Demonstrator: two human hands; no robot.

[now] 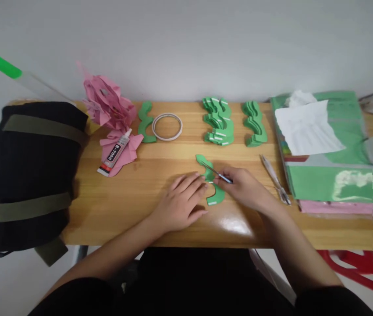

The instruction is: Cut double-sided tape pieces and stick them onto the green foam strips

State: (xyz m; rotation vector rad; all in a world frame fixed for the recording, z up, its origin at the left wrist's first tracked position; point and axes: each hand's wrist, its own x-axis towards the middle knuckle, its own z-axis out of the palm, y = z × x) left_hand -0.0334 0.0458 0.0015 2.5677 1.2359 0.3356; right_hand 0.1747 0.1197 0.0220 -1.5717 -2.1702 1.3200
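Observation:
On the table in front of me lies a wavy green cut-out piece [219, 193] with short white strips on it. My left hand [182, 204] rests flat with fingers stretched out, its fingertips at the piece's left edge. My right hand [240, 186] is closed around a slim pointed metal tool [223, 177] with a bluish part near the fingers. The tool's thin tip points up and left over the top of the green piece. Whether it is tweezers or a blade I cannot tell.
Behind stand stacks of green wavy pieces [219, 123] [254, 125], a tape roll [154, 127] and a single green piece [145, 125]. Leftward are pink crumpled paper [107, 101], a glue tube [114, 153] and a black bag [35, 166]. Rightward lie a pen [274, 179], green packets [324, 175] and white tissue [309, 127].

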